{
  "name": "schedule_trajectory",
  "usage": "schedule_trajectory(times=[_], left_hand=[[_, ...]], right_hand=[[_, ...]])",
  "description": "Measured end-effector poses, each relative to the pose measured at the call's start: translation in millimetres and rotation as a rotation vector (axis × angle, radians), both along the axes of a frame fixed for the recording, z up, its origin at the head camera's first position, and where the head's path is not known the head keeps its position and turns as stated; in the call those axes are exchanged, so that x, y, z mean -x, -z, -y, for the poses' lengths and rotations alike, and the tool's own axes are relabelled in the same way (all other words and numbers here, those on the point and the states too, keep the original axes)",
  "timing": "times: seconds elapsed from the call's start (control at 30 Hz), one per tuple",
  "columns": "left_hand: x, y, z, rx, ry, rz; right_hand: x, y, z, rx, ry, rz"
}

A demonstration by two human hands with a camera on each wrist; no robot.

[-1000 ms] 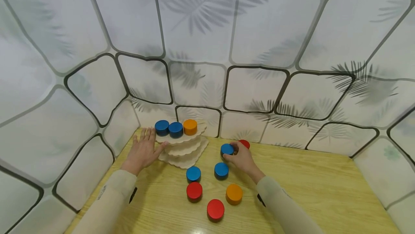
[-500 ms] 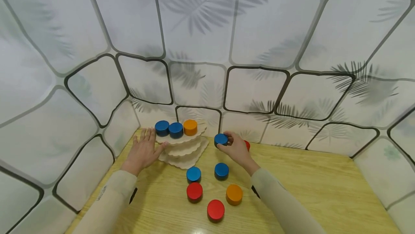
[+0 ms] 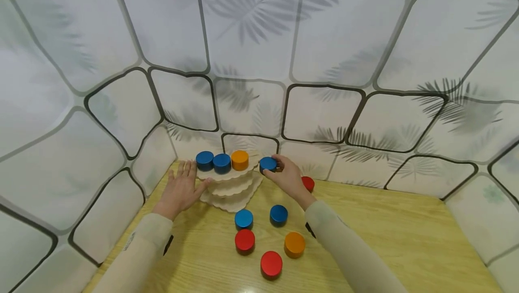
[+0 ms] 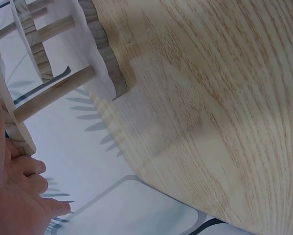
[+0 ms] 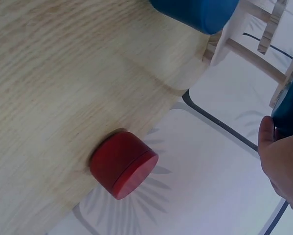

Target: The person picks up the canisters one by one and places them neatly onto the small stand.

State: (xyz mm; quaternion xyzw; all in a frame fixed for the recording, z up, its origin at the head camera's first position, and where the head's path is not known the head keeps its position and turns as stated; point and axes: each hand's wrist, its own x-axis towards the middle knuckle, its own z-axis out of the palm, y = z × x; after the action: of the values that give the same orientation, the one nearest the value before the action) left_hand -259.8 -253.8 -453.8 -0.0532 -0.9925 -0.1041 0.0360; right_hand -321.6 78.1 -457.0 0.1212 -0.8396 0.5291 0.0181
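A cream scalloped three-tier stand (image 3: pixel 232 199) sits at the back left. On its top tier are two blue cylinders (image 3: pixel 221 163) and an orange cylinder (image 3: pixel 240 160). My left hand (image 3: pixel 180 194) rests against the top tier's left edge, fingers spread and thumb along its front. In the left wrist view, wooden dowels (image 4: pixel 56 93) join the tiers. My right hand (image 3: pixel 289 176) pinches a short blue cylinder (image 3: pixel 267 165) between thumb and fingers, raised off the table close to the top tier's right end. That same blue cylinder appears at the right wrist view's edge.
On the wooden table (image 3: pixel 381 234) stand two more blue cylinders (image 3: pixel 278 215), an orange cylinder (image 3: pixel 294 244) and two red cylinders (image 3: pixel 271 264) in front. Another red cylinder (image 3: pixel 307 184) is near the back wall. Patterned panels (image 3: pixel 320 112) enclose the back and sides.
My right hand has lifted the blue cylinder from beside the back red cylinder and carried it left and up to the stand's top tier. My left hand has stayed in place.
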Motion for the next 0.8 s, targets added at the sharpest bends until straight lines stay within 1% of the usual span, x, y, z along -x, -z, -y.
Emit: schedule_trajectory(times=[0.27, 0.53, 0.8], left_hand=[[0.7, -1.0, 0.0, 0.002, -0.005, 0.012], [-0.4, -1.2, -0.8, -0.001, -0.003, 0.007], [-1.8, -2.5, -2.0, -0.012, 0.0, -0.008]], right_hand=[[9.1, -9.8, 9.7, -0.01, 0.013, -0.025], [14.7, -20.1, 20.2, -0.002, -0.027, -0.025], [21.4, -17.8, 25.1, -0.014, -0.063, -0.047]])
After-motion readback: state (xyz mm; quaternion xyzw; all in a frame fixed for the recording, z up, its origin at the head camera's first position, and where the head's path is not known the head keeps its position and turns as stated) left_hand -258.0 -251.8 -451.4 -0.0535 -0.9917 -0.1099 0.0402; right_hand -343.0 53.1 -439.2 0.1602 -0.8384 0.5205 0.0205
